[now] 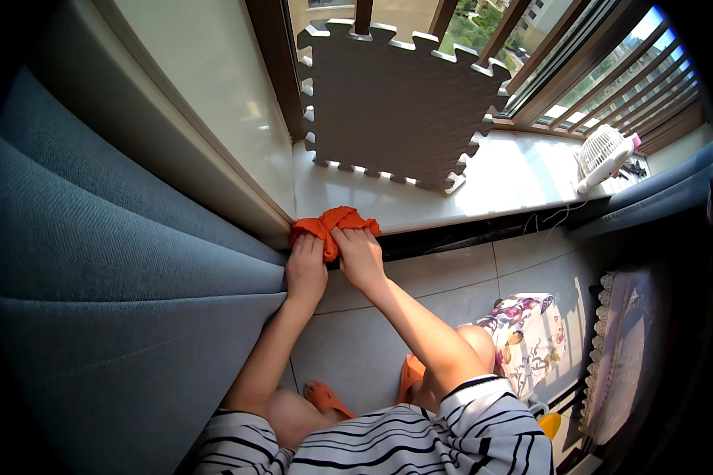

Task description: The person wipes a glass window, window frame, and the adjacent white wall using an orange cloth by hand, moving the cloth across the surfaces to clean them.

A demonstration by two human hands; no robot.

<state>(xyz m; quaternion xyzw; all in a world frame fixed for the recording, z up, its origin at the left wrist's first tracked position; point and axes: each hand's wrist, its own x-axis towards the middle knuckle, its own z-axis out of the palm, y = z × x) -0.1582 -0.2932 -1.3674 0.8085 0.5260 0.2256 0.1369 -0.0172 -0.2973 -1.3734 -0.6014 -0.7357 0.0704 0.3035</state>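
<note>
An orange cloth [342, 218] lies bunched at the near left end of the white window sill [420, 207], over its front edge. My left hand [306, 269] has its fingers closed on the cloth's left part, close to the wall corner. Beside it, my right hand [359, 257] grips the right part, knuckles up. A fold of the cloth hangs down between the two hands. The fingertips are partly buried in the fabric.
A grey foam mat [396, 103] with jigsaw edges leans against the window. A white fan [606, 158] stands at the sill's right end. A blue curtain [135, 237] hangs close on my left. Patterned fabric [527, 332] and a lace-edged cover [622, 356] are at the right.
</note>
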